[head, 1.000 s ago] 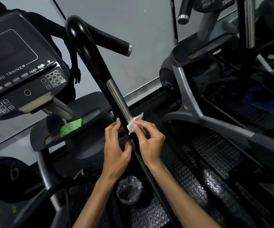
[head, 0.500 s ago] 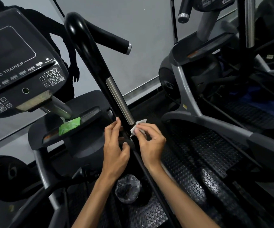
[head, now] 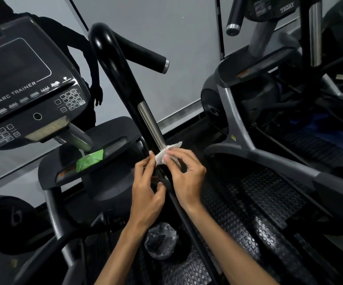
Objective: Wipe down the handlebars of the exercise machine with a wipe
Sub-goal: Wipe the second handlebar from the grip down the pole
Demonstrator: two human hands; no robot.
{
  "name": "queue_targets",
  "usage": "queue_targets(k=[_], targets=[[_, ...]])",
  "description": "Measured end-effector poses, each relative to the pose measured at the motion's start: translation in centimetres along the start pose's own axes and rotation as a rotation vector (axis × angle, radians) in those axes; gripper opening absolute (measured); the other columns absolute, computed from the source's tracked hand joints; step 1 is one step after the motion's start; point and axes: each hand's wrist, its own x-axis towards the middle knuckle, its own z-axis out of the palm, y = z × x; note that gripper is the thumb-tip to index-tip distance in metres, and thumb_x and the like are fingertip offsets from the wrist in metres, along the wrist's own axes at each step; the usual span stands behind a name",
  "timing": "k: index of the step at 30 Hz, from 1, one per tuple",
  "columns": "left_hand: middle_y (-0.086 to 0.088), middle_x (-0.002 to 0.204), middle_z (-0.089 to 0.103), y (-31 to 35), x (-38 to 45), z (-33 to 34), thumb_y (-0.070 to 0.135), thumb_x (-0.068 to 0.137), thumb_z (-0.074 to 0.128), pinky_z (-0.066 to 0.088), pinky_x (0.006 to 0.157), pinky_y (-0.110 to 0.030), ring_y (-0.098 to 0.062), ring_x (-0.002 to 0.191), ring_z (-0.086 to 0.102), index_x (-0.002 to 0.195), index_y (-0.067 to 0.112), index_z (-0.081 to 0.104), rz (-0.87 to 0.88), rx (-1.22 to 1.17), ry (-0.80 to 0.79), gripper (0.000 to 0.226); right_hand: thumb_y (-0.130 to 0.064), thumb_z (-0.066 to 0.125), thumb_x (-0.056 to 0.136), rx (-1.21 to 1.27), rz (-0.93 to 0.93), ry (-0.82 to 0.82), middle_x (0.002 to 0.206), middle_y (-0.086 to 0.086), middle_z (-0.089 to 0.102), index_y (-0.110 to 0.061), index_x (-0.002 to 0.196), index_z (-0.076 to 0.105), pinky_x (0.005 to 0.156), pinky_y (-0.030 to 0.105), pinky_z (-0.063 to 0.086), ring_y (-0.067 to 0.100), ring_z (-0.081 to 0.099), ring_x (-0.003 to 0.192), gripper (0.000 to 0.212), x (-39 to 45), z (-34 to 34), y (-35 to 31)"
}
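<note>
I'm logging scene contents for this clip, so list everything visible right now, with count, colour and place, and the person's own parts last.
handlebar: 1, black with a silver strip, centre, rising from the hands to a bent top.
wipe: 1, white, against the handlebar at the lower end of the silver strip.
console: 1, black, marked ARC TRAINER, upper left.
green packet: 1, green, on the tray below the console.
plastic bag: 1, clear and crumpled, low centre between the forearms.
neighbouring machine: 1, grey and black, right.
foot platform: 1, black studded rubber, lower right.
wall: grey, behind.
left hand: 1, fingertips at the handlebar beside the wipe.
right hand: 1, pinches the wipe.
</note>
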Motion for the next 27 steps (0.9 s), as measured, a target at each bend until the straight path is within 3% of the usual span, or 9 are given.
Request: queue_targets(k=[4, 7, 10, 14, 18, 22, 27], targets=[[0.019, 0.131, 0.043, 0.0, 0.1, 0.0, 0.003, 0.082, 0.057, 0.053, 0.099, -0.035, -0.013, 0.122, 0.054, 0.151, 0.021, 0.041, 0.006, -0.032, 0.032, 0.073, -0.004, 0.079, 0.084, 0.002, 0.053, 0.027, 0.098, -0.004, 0.071, -0.011, 0.095, 0.081, 0.085, 0.031, 0.057, 0.012, 0.07, 0.096, 0.012, 0.6, -0.4, 0.4], [0.013, 0.127, 0.05, 0.7, 0.2, 0.2, 0.01, 0.09, 0.059, 0.055, 0.093, -0.043, -0.015, 0.114, 0.059, 0.133, 0.022, 0.052, 0.006, -0.066, 0.127, 0.046, -0.005, 0.083, 0.08, -0.056, -0.035, -0.012, 0.101, -0.001, 0.065, -0.012, 0.093, 0.081, 0.085, 0.019, 0.053, 0.008, 0.066, 0.098, 0.015, 0.3, 0.5, -0.9], [0.002, 0.118, 0.057, 1.6, 0.1, 0.4, 0.01, 0.096, 0.062, 0.054, 0.086, -0.033, -0.016, 0.104, 0.061, 0.125, 0.016, 0.057, -0.004, -0.085, 0.339, 0.029, -0.006, 0.082, 0.082, -0.084, -0.1, -0.025, 0.102, -0.002, 0.066, -0.01, 0.099, 0.081, 0.086, 0.01, 0.048, 0.002, 0.065, 0.098, 0.017, -0.5, 0.9, -1.7], [0.006, 0.113, 0.062, 2.2, 0.1, 0.9, 0.012, 0.097, 0.064, 0.055, 0.08, -0.028, -0.012, 0.098, 0.064, 0.132, 0.016, 0.06, 0.015, -0.044, 0.398, 0.035, 0.0, 0.065, 0.095, -0.017, -0.109, -0.119, 0.111, -0.002, 0.074, -0.007, 0.114, 0.077, 0.091, 0.019, 0.054, 0.004, 0.069, 0.106, 0.023, -1.4, -0.1, -2.1], [0.009, 0.112, 0.06, 1.9, 0.6, 1.3, 0.015, 0.094, 0.069, 0.057, 0.082, -0.033, -0.005, 0.102, 0.062, 0.128, 0.021, 0.064, -0.044, -0.022, 0.431, 0.034, -0.001, 0.058, 0.099, 0.15, 0.107, -0.207, 0.11, -0.004, 0.077, -0.009, 0.119, 0.075, 0.09, 0.028, 0.058, 0.009, 0.072, 0.107, 0.027, -1.7, -0.6, -2.5], [0.007, 0.108, 0.066, 2.1, 2.0, 0.8, 0.011, 0.085, 0.078, 0.056, 0.083, -0.03, -0.006, 0.098, 0.064, 0.115, 0.022, 0.066, -0.029, -0.06, 0.424, 0.034, -0.003, 0.062, 0.096, 0.196, 0.167, -0.099, 0.099, -0.004, 0.078, -0.016, 0.105, 0.078, 0.082, 0.039, 0.061, 0.019, 0.074, 0.096, 0.023, -1.5, -0.3, -2.8], [0.004, 0.096, 0.067, 2.9, 5.7, -1.1, 0.013, 0.083, 0.08, 0.051, 0.071, -0.029, -0.007, 0.081, 0.059, 0.103, 0.015, 0.071, 0.102, -0.016, 0.555, 0.022, -0.003, 0.062, 0.09, 0.124, 0.075, 0.05, 0.094, -0.008, 0.073, -0.017, 0.094, 0.078, 0.076, 0.02, 0.051, 0.017, 0.069, 0.09, 0.021, -1.8, 0.8, -3.6]])
